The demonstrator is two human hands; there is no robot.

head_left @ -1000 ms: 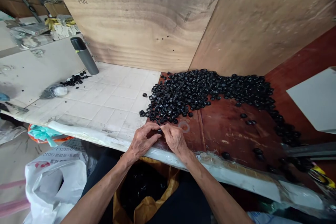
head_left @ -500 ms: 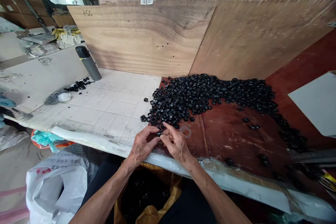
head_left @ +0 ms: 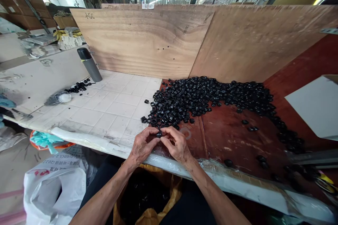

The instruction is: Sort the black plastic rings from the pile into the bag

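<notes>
Between my fingertips, at the near edge of the table, is a small black ring-shaped part (head_left: 158, 134). My left hand (head_left: 142, 145) pinches it from the left with thumb and forefinger. From the right, my right hand (head_left: 175, 144) closes thumb and fingers on the same part. Just beyond my hands spreads a large pile of black ring-shaped parts (head_left: 185, 100), heaped on the reddish-brown board (head_left: 219, 130). An open yellow-brown sack (head_left: 175, 188) with dark contents sits below the edge, between my legs.
A grey bottle (head_left: 91, 66) stands on the white tiled surface (head_left: 116, 109) at left, near a small clear bag (head_left: 54, 97) and scattered black bits. A wooden panel (head_left: 142, 42) closes off the back. At right is a white box (head_left: 314, 105); a white sack (head_left: 55, 190) lies lower left.
My right fingers have come down and closed in on the small black part, where the forefinger was raised before. The view has tilted slightly upward.
</notes>
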